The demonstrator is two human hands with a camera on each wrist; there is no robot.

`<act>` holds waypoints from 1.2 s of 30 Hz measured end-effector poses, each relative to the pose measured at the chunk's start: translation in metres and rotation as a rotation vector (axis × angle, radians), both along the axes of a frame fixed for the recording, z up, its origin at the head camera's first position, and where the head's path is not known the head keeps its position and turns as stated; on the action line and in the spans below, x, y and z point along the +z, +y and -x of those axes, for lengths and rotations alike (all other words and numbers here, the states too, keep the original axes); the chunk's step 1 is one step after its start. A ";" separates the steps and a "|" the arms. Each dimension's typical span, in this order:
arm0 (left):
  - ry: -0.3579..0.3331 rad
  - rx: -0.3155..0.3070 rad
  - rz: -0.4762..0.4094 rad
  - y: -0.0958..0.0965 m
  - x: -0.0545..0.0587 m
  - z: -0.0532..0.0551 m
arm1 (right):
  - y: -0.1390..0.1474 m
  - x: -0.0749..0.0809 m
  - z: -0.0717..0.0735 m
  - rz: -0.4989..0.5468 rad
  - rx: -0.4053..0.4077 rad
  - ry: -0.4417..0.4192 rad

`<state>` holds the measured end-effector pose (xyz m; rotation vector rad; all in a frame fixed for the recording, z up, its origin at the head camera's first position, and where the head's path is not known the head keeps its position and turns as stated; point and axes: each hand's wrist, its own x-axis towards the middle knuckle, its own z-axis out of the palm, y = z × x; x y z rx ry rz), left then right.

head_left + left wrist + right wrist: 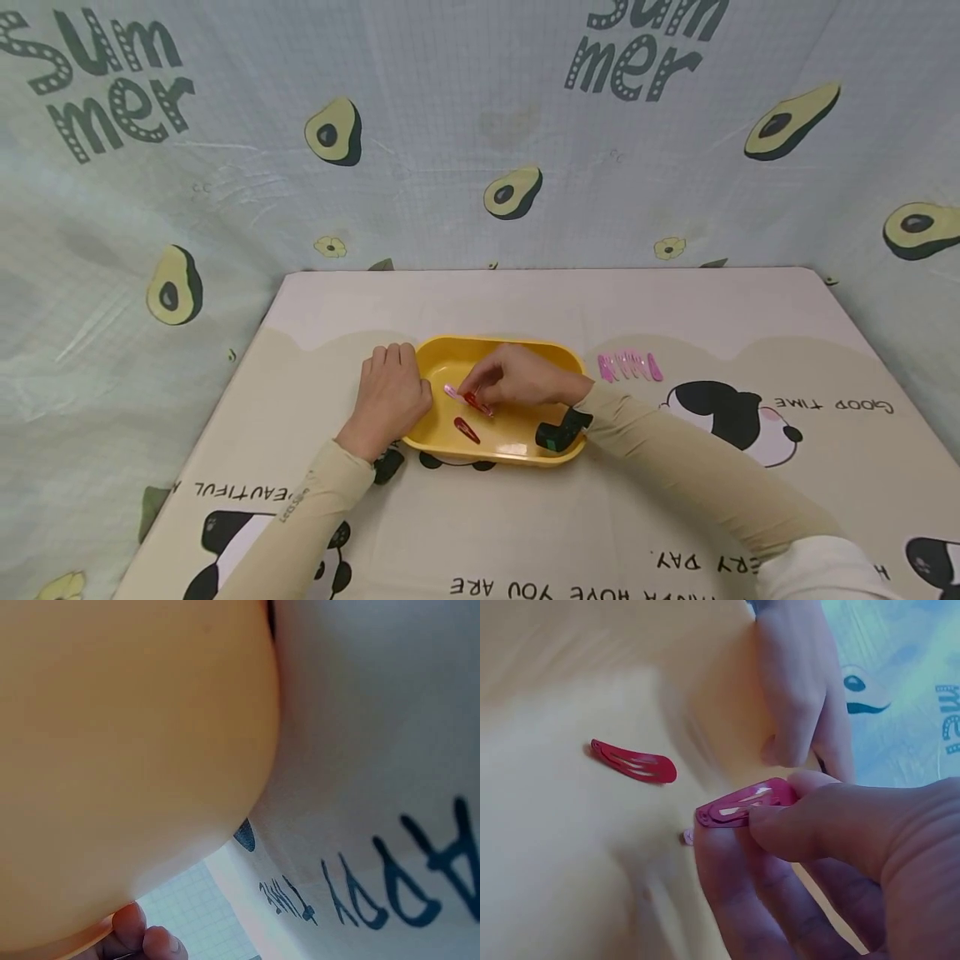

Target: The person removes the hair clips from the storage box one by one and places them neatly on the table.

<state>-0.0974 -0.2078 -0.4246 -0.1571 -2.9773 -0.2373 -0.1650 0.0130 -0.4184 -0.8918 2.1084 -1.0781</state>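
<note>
A yellow tray (517, 450) stands on the table. My left hand (392, 396) grips the tray's left rim; in the left wrist view the tray's wall (135, 750) covers most of that hand, leaving only some fingertips (161, 941) visible. Over the inside of the tray, my right hand (517, 377) pinches a red snap hair clip (739, 804) between thumb and fingers. Another red hair clip (467, 430) lies on the tray floor, nearer the front. Beside the right fingertips a pink hair clip (452, 390) shows, partly hidden in the right wrist view.
To the right of the tray, several pink hair clips (630, 366) lie in a row on the table. A printed cloth (712, 317) with panda figures and lettering covers the tabletop. Behind the table's far edge hangs a pale curtain (435, 100) with avocado prints.
</note>
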 end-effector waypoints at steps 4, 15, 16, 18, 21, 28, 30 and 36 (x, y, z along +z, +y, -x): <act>-0.010 0.006 0.003 0.001 -0.001 0.001 | 0.002 0.002 0.001 -0.003 -0.048 -0.024; -0.015 0.006 -0.006 0.004 0.001 0.000 | 0.012 0.005 0.006 0.027 -0.092 -0.035; -0.015 0.006 -0.006 0.004 0.001 0.000 | 0.013 0.006 0.006 0.028 -0.095 -0.032; -0.014 0.006 -0.005 0.004 0.001 0.000 | 0.014 0.007 0.007 0.030 -0.103 -0.026; -0.015 0.008 -0.004 0.004 0.001 0.000 | 0.016 0.009 0.007 0.040 -0.114 -0.018; -0.022 0.014 -0.008 0.004 0.000 0.000 | 0.022 0.014 0.008 0.047 -0.127 0.002; -0.023 0.017 -0.010 0.004 0.000 0.000 | 0.024 0.016 0.008 0.045 -0.136 0.005; -0.032 0.021 -0.013 0.004 0.000 -0.001 | 0.030 0.021 0.008 0.045 -0.165 0.023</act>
